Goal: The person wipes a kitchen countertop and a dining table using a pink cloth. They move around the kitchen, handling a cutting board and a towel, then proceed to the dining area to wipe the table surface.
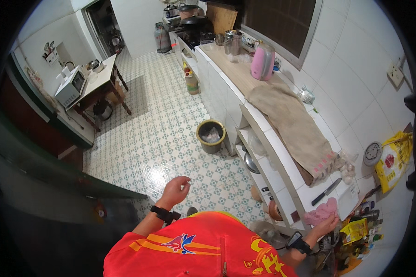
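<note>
My right hand [325, 227] is at the near right end of the tiled counter, its fingers on the edge of a crumpled pink cloth [320, 213]. Just beyond the cloth lies a knife with a black handle [326, 191], beside a white tray or board [348, 199]. My left hand [176, 190] hangs over the patterned floor with its fingers loosely curled, and nothing shows in it. A brown cloth [291, 128] with a checked end covers the middle of the counter.
A pink electric kettle [262, 62] and a steel pot [233, 43] stand farther along the counter. A bucket [210, 147] with a yellowish rim is on the floor. Bottles [371, 214] and packets crowd the right corner. At the left, a table [105, 74] carries a microwave oven [71, 88].
</note>
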Demonstrator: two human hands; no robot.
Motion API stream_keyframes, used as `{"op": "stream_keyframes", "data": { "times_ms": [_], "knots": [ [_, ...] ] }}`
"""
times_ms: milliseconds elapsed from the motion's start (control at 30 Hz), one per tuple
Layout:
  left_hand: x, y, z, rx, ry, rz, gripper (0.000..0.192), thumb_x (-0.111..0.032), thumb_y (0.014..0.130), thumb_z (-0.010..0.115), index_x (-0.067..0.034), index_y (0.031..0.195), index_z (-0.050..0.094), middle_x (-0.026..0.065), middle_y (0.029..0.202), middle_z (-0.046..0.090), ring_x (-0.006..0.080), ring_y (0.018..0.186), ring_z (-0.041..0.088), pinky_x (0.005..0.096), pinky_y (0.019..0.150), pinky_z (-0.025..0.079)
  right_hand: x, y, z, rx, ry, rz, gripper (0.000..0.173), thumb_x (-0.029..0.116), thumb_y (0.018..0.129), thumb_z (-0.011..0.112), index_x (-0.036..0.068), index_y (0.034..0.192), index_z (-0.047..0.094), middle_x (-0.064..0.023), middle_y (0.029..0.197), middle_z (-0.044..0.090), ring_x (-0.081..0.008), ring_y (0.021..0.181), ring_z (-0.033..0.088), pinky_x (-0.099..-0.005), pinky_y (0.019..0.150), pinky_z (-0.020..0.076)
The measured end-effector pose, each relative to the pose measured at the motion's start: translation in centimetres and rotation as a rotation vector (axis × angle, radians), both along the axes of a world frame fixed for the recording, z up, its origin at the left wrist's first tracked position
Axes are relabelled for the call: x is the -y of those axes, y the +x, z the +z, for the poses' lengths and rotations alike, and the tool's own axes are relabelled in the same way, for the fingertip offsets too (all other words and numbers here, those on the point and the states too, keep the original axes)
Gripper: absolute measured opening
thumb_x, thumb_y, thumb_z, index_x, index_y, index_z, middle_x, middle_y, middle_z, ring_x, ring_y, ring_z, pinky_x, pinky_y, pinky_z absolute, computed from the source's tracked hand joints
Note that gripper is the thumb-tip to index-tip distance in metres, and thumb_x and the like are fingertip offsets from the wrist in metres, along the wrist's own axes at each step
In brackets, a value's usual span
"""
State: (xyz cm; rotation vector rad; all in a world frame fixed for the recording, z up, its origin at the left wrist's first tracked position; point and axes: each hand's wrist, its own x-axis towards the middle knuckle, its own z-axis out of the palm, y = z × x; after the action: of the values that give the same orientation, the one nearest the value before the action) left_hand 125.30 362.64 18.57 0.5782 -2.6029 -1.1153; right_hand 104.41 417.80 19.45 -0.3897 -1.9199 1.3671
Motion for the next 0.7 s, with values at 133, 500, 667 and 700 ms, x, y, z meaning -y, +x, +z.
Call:
{"op": "stream_keyframes", "data": {
  "times_ms": [133, 500, 667, 700],
  "knots": [
    [7.3, -0.5, -0.2, -0.188, -0.073, -0.095, 0.019, -0.012, 0.086, 0.067, -0.004, 0.103, 0.068, 0.0129, 0.09, 0.069, 0.0287, 0.08, 0.066, 0.037, 0.067, 0.053, 11.3, 1.5, 3.6, 0.053, -0.419, 0.199, 0.032, 0.023, 0.101, 0.048, -0.004, 0.119, 0.054, -0.0134, 0.104, 0.06, -0.0213, 0.093, 0.056, -0.0337, 0.087, 0.0463],
    [25.1, 3.2, -0.2, -0.123, 0.0, 0.083, 0.019, -0.012, 0.087, 0.065, -0.004, 0.103, 0.069, 0.0121, 0.088, 0.068, 0.0265, 0.075, 0.064, 0.0354, 0.064, 0.051, 41.2, -4.3, 2.9, 0.125, -0.287, 0.864, 0.023, 0.021, 0.101, 0.047, 0.002, 0.113, 0.053, -0.007, 0.108, 0.057, -0.0158, 0.099, 0.053, -0.0298, 0.09, 0.0433],
    [31.5, 4.1, -1.4, -0.101, 0.043, 0.289, 0.018, -0.012, 0.086, 0.064, -0.003, 0.101, 0.069, 0.0143, 0.087, 0.068, 0.031, 0.08, 0.066, 0.0384, 0.07, 0.053, 56.1, -10.5, 0.8, 0.273, -0.455, 1.069, 0.015, 0.003, 0.093, 0.056, 0.001, 0.108, 0.058, -0.0061, 0.102, 0.061, -0.0145, 0.092, 0.057, -0.0293, 0.086, 0.0473],
    [32.8, 4.2, -1.6, -0.101, 0.041, 0.329, 0.019, -0.012, 0.086, 0.065, -0.003, 0.101, 0.069, 0.0144, 0.088, 0.068, 0.0309, 0.081, 0.066, 0.0383, 0.07, 0.053, 59.3, -11.8, 0.3, 0.297, -0.473, 1.099, 0.017, 0.002, 0.092, 0.056, 0.001, 0.108, 0.058, -0.0063, 0.102, 0.061, -0.0146, 0.092, 0.058, -0.0294, 0.086, 0.0477]
  ]
}}
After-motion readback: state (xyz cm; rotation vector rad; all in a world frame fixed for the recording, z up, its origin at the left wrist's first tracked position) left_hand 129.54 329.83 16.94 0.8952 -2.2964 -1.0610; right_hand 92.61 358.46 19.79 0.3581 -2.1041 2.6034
